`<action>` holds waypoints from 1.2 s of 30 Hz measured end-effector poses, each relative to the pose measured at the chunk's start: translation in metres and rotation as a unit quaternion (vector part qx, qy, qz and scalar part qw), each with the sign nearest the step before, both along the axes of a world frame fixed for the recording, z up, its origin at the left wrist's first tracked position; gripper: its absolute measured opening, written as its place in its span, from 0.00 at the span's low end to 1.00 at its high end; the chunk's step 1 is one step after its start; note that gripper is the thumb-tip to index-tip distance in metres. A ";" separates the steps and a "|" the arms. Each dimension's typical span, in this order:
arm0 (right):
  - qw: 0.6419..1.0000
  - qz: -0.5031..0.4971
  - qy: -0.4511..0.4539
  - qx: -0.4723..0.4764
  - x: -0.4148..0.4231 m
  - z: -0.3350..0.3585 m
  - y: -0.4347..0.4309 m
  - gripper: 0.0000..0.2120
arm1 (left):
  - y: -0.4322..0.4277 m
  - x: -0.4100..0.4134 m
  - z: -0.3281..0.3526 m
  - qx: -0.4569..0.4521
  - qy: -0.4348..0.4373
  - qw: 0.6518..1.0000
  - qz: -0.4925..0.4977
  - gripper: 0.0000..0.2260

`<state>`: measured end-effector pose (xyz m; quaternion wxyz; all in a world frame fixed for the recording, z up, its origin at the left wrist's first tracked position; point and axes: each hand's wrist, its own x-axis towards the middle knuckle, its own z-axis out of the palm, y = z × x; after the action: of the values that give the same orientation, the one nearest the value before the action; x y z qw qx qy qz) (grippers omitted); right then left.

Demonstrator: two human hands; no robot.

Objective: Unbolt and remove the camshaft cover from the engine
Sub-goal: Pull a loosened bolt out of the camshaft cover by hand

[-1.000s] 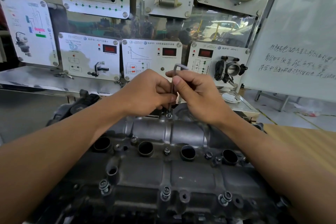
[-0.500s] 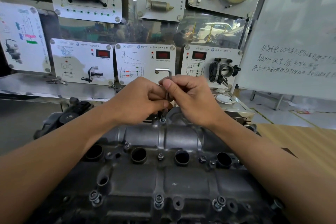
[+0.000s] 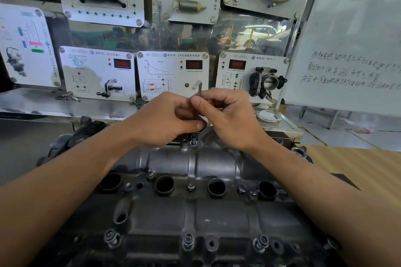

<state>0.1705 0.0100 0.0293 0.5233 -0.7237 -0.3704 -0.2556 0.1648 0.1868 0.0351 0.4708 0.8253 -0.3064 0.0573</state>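
Pinching the hex key [image 3: 199,91] in your left hand [image 3: 167,119] and right hand [image 3: 230,115], you seem to be unscrewing the bolt [image 3: 193,142] just below them; next, twirl it out.

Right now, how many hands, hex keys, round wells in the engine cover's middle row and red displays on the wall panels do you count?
hands (left hand, right hand): 2
hex key: 1
round wells: 4
red displays: 3
Total: 10
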 end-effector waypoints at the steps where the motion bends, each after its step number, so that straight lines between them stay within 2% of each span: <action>1: 1.000 -0.004 -0.003 -0.022 0.000 0.000 0.000 0.07 | 0.001 0.001 0.002 0.015 -0.001 1.000 -0.001 0.07; 5: 0.999 -0.007 0.000 -0.035 -0.001 0.000 0.001 0.08 | 0.001 0.002 0.001 0.029 -0.042 0.998 0.033 0.03; 10: 1.000 0.009 0.018 0.014 -0.001 0.000 0.003 0.05 | -0.007 0.002 -0.008 -0.016 -0.101 0.992 0.076 0.10; 16: 1.000 -0.004 0.007 0.022 -0.002 0.003 0.003 0.05 | -0.004 0.006 -0.001 -0.009 -0.035 0.999 0.005 0.11; 21: 0.997 0.018 0.041 0.063 -0.003 0.003 0.007 0.02 | -0.008 0.006 -0.003 -0.021 -0.120 0.991 0.054 0.07; 24: 0.996 0.015 0.047 0.074 -0.003 0.003 0.007 0.03 | -0.011 0.008 -0.008 -0.027 -0.147 0.984 0.093 0.10; 26: 0.996 0.010 0.049 0.079 -0.003 0.003 0.007 0.03 | -0.013 0.007 -0.007 -0.018 -0.125 0.989 0.083 0.10; 29: 0.994 0.014 0.062 0.091 -0.003 0.004 0.006 0.04 | -0.009 0.006 -0.001 -0.005 -0.055 0.998 0.006 0.09; 31: 0.994 0.006 0.065 0.092 -0.004 0.005 0.006 0.04 | -0.004 0.007 0.003 0.016 -0.047 0.999 -0.003 0.08; 34: 0.994 -0.003 0.059 0.088 -0.006 0.006 0.008 0.03 | -0.007 0.004 0.003 0.003 -0.101 0.994 0.033 0.05; 36: 0.994 0.000 0.062 0.095 -0.005 0.006 0.008 0.03 | -0.012 0.002 0.000 -0.019 -0.135 0.988 0.074 0.07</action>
<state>0.1656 0.0180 0.0355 0.6115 -0.6852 -0.3115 -0.2441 0.1673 0.1752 0.0347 0.4349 0.8212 -0.3046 0.2089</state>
